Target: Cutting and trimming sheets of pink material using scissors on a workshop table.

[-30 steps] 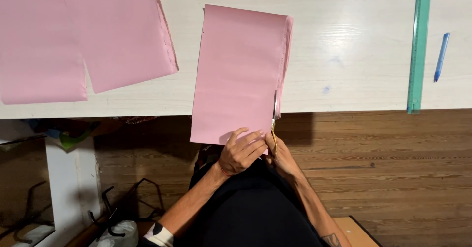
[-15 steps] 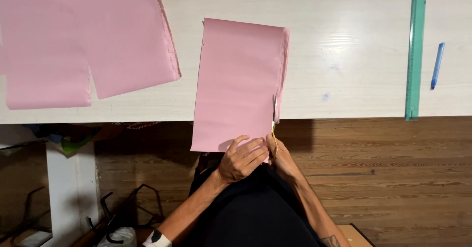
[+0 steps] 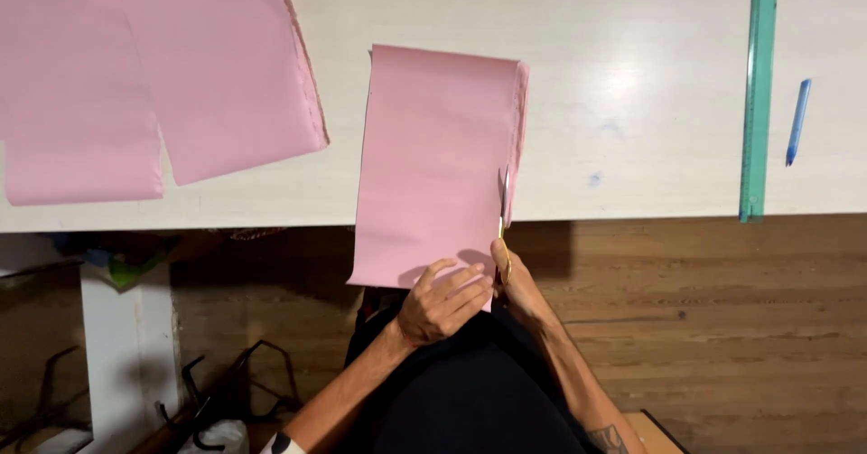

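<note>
A pink sheet of paper (image 3: 433, 156) hangs over the front edge of the pale table (image 3: 632, 84). My left hand (image 3: 442, 302) presses flat on the sheet's lower end, fingers spread toward the right. My right hand (image 3: 517, 284) grips a pair of gold-handled scissors (image 3: 503, 208) whose blades point up along the sheet's right side. A narrow strip of the same paper (image 3: 517, 138) stands loose to the right of the blades.
Two larger pink sheets (image 3: 153, 74) lie at the table's left. A long green ruler (image 3: 759, 93) and a blue pen (image 3: 797, 121) rest at the right. Below the table edge are wooden floor boards (image 3: 722, 327), a white stand (image 3: 126, 336) and black wire frames.
The pink sheet and both hands sit slightly lower and closer in the view than before. The scissors stay at the sheet's right side, blades pointing up.
</note>
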